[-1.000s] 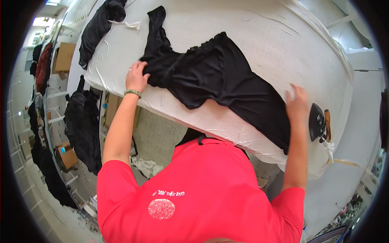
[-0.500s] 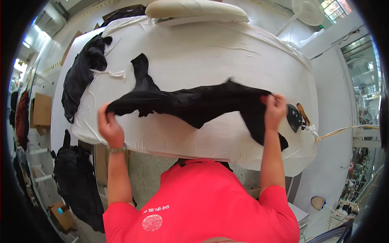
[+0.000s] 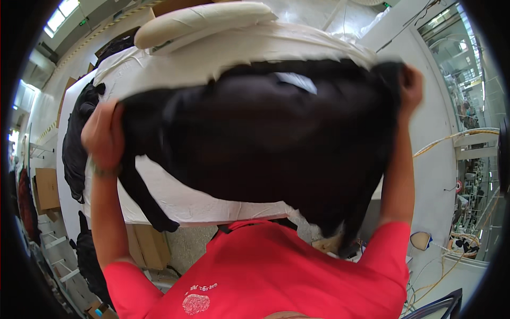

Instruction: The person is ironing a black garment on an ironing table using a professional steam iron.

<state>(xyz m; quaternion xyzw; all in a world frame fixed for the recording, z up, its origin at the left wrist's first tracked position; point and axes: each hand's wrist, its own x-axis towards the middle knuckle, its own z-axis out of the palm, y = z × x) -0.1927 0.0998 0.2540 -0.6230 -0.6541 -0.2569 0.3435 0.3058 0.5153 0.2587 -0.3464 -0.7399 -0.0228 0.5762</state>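
While both arms stretch out in front, I can see from my far-off seat that the left hand [image 3: 106,135] and the right hand [image 3: 410,90] hold a black garment [image 3: 265,143] spread wide between them. The left forearm points almost straight up my view, and the left fingers are bent together, clamped on one end of the cloth. A band [image 3: 106,170] goes around that wrist. The right hand is higher up, with its fingers curled and clamped on a bunch of cloth at the other end. The garment is over the padded white table [image 3: 175,204] and hides a lot of its top, though I can't tell if the middle touches it. A thin black piece hangs down on the left side to about the table's near edge. Close to the garment's top edge is a white label [image 3: 297,82], too blurry for me to read. The red shirt [image 3: 297,271] has a round white print [image 3: 196,304] on it, with a short row of small white writing [image 3: 203,288] just above.
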